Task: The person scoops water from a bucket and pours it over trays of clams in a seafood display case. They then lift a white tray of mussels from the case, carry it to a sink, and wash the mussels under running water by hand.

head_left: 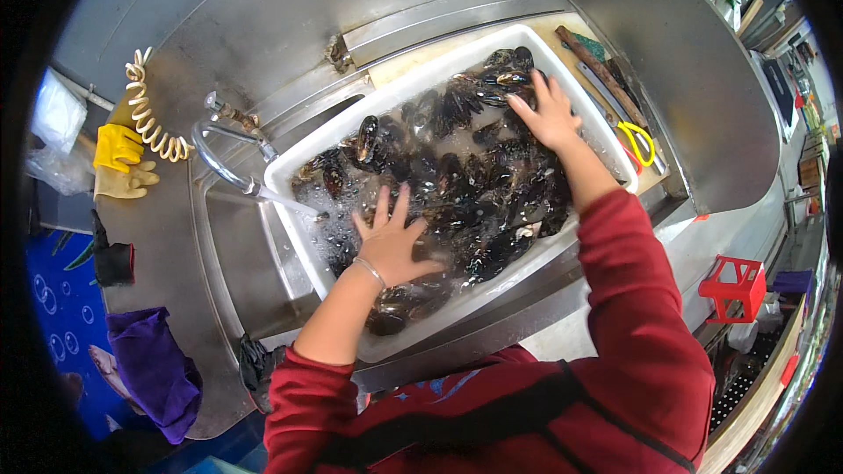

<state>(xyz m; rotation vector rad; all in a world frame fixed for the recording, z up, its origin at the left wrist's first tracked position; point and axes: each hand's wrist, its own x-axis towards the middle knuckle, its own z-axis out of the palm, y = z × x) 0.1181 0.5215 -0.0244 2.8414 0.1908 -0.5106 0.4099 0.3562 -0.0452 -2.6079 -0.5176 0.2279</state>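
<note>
Dark mussels (448, 175) fill a white rectangular tub (284, 158) of cloudy, bubbly water. My left hand (391, 247) lies over the near left part of them with its fingers spread, fingertips at the water. My right hand (551, 114) is at the far right side of the tub, fingers apart, touching or just above the mussels there. Neither hand grips a shell. A curved metal faucet (219, 162) runs water into the tub's left corner, beside my left hand.
Right of the tub lie yellow-handled scissors (639, 145) and a wooden-handled tool (597, 66) on a board. Yellow gloves (118, 149), a coiled cream hose (145, 105) and a purple cloth (156, 369) are on the left. A red plastic stool (738, 288) stands at right.
</note>
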